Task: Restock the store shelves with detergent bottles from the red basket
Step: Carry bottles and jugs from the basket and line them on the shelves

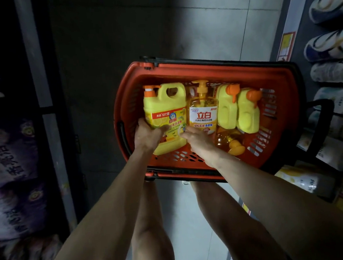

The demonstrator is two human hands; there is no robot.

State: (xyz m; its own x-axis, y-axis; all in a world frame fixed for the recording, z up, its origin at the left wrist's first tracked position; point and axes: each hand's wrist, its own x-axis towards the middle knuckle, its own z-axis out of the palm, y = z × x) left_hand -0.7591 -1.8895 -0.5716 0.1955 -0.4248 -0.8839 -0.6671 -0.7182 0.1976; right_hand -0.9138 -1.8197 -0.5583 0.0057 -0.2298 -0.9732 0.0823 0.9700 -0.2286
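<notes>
- Red basket (213, 69) sits on the grey tiled floor (199, 16) in the aisle. It has slotted walls and black handles folded down along the rim.
- Big yellow jug (165, 114) stands at the basket's left end. It is opaque bright yellow with a moulded carry handle at top right and an orange-and-white pump at top left. The label is yellow, red and white with a lemon print and a red band across the top.
- Left hand (148, 135) grips the jug low on its left side, with the thumb across the label front and the fingers curled round the edge.
- Right hand (197, 138) is seen from the back, fingers laid against the jug's lower right corner. I cannot tell whether they curl round it or only touch.
- Amber pump bottle (204, 111) is just beside the jug, touching it. The body is clear and golden, the pump yellow-orange, the label white with large red characters.
- Two more yellow jugs, the nearer jug (227, 109) and the farther jug (248, 114), are packed side by side right of the amber bottle, orange caps up.
- A second amber bottle (231, 144) lies on the basket bottom below them, its cap toward the camera.
- Right shelf (293, 19) carries white-and-blue packs (333, 43).
- The left shelf upright (33, 58) is dim, with purple packs (8, 161) stacked beside it.
</notes>
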